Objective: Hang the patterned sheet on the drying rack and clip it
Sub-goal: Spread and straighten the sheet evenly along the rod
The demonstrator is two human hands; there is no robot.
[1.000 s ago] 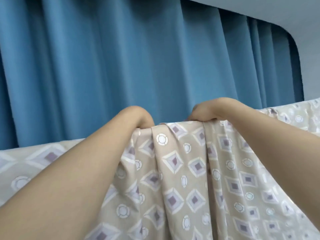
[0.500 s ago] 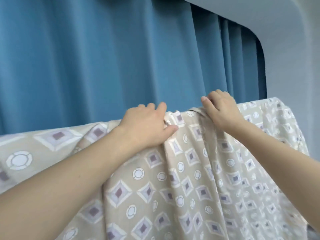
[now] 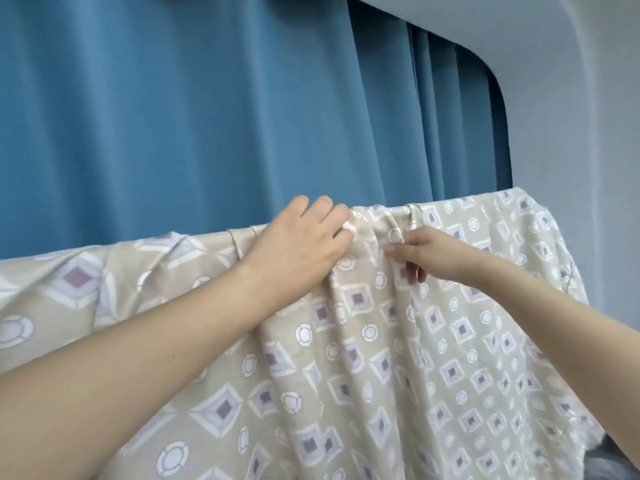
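The beige patterned sheet (image 3: pixel 363 358), printed with purple diamonds and white circles, hangs over a rail of the drying rack, which the cloth hides completely. My left hand (image 3: pixel 298 244) rests palm down on the top fold, its fingers curled over the rail into the fabric. Just right of it and slightly lower, my right hand (image 3: pixel 436 254) pinches a vertical pleat of the sheet between thumb and fingers. No clip is visible.
A blue pleated curtain (image 3: pixel 207 116) hangs close behind the rack across most of the view. A grey-white wall (image 3: pixel 571 116) curves in at the top right. Something grey and blurred (image 3: pixel 620 462) shows at the lower right corner.
My right hand came down from the top edge and moved left, now pinching a pleat below the rail. My left hand shifted slightly right along the top. The camera view moved left and back.
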